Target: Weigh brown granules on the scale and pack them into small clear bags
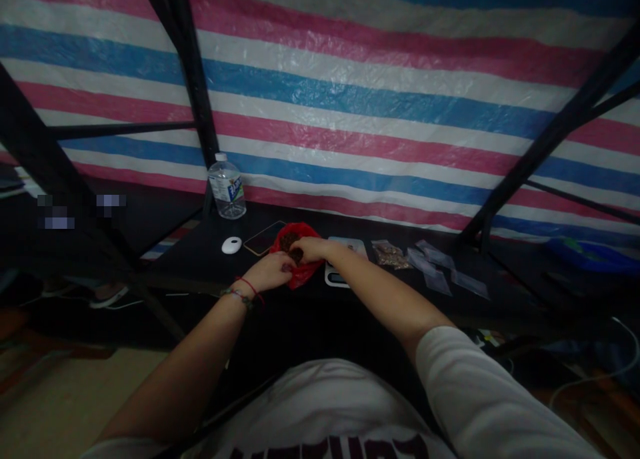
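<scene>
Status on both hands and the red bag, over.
Left hand at red bag rim. Right hand at brown contents, grips unclear. Scale beside bag, partly hidden by right forearm.

Single dim view from the wearer's head, facing forward and down over both arms, perhaps slightly tilted

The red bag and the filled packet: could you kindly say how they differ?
The red bag is open, left hand and right hand at its mouth; the filled packet lies untouched. The red bag looks larger, with dark brown contents; the filled packet looks smaller, with paler contents. Both hold small loose pieces.
</scene>
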### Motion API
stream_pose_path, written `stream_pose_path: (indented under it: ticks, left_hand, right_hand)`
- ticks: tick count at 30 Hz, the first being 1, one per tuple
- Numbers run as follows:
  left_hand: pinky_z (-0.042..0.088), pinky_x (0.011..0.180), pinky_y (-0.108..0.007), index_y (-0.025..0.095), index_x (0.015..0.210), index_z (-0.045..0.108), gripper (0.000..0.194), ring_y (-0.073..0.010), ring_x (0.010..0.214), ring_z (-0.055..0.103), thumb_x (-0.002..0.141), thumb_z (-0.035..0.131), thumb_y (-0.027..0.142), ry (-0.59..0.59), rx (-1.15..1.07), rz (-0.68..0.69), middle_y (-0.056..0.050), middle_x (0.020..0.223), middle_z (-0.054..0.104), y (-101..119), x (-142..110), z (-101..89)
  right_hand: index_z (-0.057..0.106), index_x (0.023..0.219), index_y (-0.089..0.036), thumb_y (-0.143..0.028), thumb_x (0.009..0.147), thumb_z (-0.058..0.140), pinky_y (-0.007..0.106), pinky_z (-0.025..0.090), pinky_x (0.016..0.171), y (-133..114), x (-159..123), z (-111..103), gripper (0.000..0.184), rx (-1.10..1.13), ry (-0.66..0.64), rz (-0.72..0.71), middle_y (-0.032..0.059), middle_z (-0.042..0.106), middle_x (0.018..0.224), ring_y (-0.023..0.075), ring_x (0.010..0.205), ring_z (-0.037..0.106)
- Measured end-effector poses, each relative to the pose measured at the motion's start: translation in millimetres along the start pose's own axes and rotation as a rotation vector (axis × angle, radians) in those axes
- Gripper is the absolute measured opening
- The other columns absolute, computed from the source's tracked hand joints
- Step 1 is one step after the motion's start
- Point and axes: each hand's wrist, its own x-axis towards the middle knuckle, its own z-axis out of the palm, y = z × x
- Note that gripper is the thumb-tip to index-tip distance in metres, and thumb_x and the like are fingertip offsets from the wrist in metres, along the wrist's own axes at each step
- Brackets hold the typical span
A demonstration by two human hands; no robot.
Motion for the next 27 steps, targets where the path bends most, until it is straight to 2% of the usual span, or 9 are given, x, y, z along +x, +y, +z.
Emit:
stream_pose_path:
  ticks: [7, 16, 23, 27]
  left_hand:
    - [0.048, 0.085, -0.031, 0.022, 0.092, 0.075, 0.030, -0.0217, 0.090, 0.064, 0.074, 0.051, 0.024, 0.094, -0.068, 0.016, -0.006, 0.095, 0.071, -6, 5, 9.6]
    - [0.049, 0.084, -0.030, 0.021, 0.090, 0.076, 0.027, -0.0210, 0.089, 0.065, 0.074, 0.054, 0.026, 0.172, -0.123, -0.052, -0.005, 0.093, 0.072, -4, 5, 12.7]
    - [0.050, 0.081, -0.029, 0.021, 0.091, 0.075, 0.027, -0.0196, 0.085, 0.066, 0.073, 0.054, 0.026, 0.198, -0.172, -0.095, -0.004, 0.094, 0.073, 1, 6, 17.3]
    - [0.050, 0.079, -0.030, 0.021, 0.091, 0.075, 0.027, -0.0202, 0.084, 0.066, 0.073, 0.055, 0.025, 0.215, -0.153, -0.107, -0.004, 0.092, 0.073, 3, 7, 20.0]
  right_hand:
    - [0.072, 0.101, -0.020, -0.017, 0.076, 0.063, 0.019, 0.041, 0.064, 5, -4, -2, 0.026, -0.049, 0.012, 0.059, 0.0034, 0.073, 0.098, 0.0141, 0.078, 0.064]
    - [0.075, 0.097, -0.020, -0.010, 0.075, 0.059, 0.019, 0.041, 0.067, 1, -10, -20, 0.029, 0.028, 0.089, -0.008, 0.0019, 0.073, 0.096, 0.0131, 0.082, 0.064]
    - [0.074, 0.091, -0.020, -0.009, 0.074, 0.060, 0.018, 0.040, 0.066, 1, -16, -23, 0.025, 0.057, 0.068, 0.011, 0.0003, 0.073, 0.090, 0.0117, 0.076, 0.063]
    - [0.073, 0.097, -0.021, -0.008, 0.074, 0.060, 0.019, 0.041, 0.069, 4, -19, -23, 0.030, 0.067, 0.120, 0.005, 0.0013, 0.073, 0.097, 0.0132, 0.083, 0.063]
